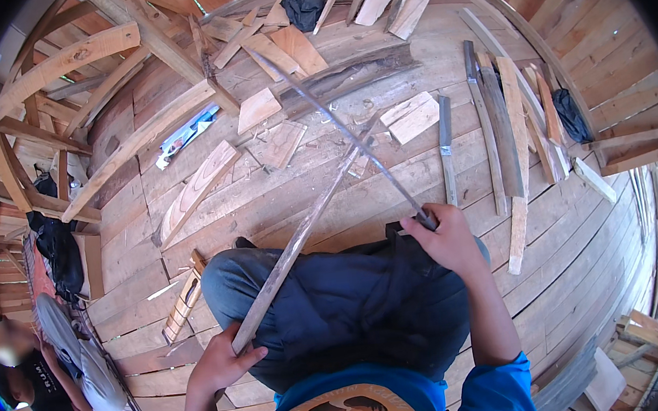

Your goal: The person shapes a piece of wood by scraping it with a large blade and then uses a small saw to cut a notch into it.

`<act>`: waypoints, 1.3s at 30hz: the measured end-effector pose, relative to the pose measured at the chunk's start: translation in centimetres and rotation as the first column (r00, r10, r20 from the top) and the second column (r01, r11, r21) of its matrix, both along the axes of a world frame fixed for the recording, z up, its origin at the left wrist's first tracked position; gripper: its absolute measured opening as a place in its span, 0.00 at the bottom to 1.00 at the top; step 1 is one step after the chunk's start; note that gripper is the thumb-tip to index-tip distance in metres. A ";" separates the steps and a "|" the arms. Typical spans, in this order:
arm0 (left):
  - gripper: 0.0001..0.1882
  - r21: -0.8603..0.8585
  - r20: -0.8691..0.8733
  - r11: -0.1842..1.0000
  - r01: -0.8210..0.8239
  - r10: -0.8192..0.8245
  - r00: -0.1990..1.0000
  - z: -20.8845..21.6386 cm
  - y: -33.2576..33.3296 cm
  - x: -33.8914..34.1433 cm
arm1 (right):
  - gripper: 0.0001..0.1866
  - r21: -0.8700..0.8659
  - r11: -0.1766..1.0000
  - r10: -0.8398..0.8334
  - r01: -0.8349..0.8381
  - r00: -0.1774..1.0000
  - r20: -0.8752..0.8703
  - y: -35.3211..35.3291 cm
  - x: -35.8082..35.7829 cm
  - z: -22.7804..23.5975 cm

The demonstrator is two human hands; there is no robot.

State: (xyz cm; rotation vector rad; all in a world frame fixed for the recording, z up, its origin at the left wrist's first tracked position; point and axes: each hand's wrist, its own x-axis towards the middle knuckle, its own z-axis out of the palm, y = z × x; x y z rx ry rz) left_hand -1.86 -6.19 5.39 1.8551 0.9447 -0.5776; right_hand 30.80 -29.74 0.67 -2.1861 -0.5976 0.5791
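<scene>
Nearest to you, at 7 o'clock, your left hand [224, 364] is closed around the lower end of a long wooden stick [297, 244]. The butt lies within the fingers and the rest runs beyond them towards 1 o'clock. At 4 o'clock, your right hand [450, 243] is closed on the dark handle of a long, thin blade [326, 115], which points towards 11 o'clock. A dark cloth [331, 304] covers your lap between the two.

Stick and blade cross just above centre, near the stick's far end and well apart from both sets of fingers; whether they touch cannot be told from this view.

In the inspector's judgement, the step in hand is dressing the stick with the blade. The next move would call for a firm left grip, a shallow blade angle and strokes directed away from your left fingers and knees.

Farther out, a curved board [199, 190] lies between 9 and 10 o'clock, and a pale wooden block [412, 117] between 1 and 2. Wood chips are scattered between them. A co-worker [56, 402] sits at 8 o'clock; a black bag [304, 5] rests at 12.
</scene>
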 end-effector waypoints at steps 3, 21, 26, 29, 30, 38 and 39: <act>0.35 0.260 0.028 0.965 0.024 -0.032 0.999 0.7 -0.5 -0.2 | 0.23 0.084 0.987 0.154 -0.140 0.970 -0.188 0.6 -2.2 -0.9; 0.33 0.653 0.246 0.741 -0.156 -0.013 0.969 -6.6 -1.5 -3.9 | 0.34 -0.118 0.848 0.515 -0.517 0.751 0.413 6.2 -7.7 -3.8; 0.29 0.653 0.296 0.724 -0.223 0.026 0.955 -8.1 -1.3 -4.1 | 0.34 -0.136 0.824 0.527 -0.549 0.659 0.536 7.4 -6.3 -4.6; 0.29 0.671 0.289 0.712 -0.208 0.007 0.957 -7.8 -1.2 -3.7 | 0.34 -0.194 0.805 0.546 -0.560 0.574 0.610 7.5 -4.6 -4.4; 0.29 0.666 0.284 0.716 -0.208 0.015 0.959 -7.5 -1.3 -3.5 | 0.34 -0.232 0.800 0.559 -0.554 0.547 0.622 7.4 -4.1 -4.3; 0.32 0.679 0.227 0.710 -0.187 0.039 0.973 -7.7 -1.3 -3.5 | 0.32 -0.264 0.958 0.091 0.108 0.761 0.642 1.9 8.6 -3.7; 0.32 0.634 0.249 0.745 -0.208 0.057 0.967 -7.8 -1.1 -3.6 | 0.32 -0.230 0.962 0.015 0.150 0.808 0.589 1.1 9.8 -3.5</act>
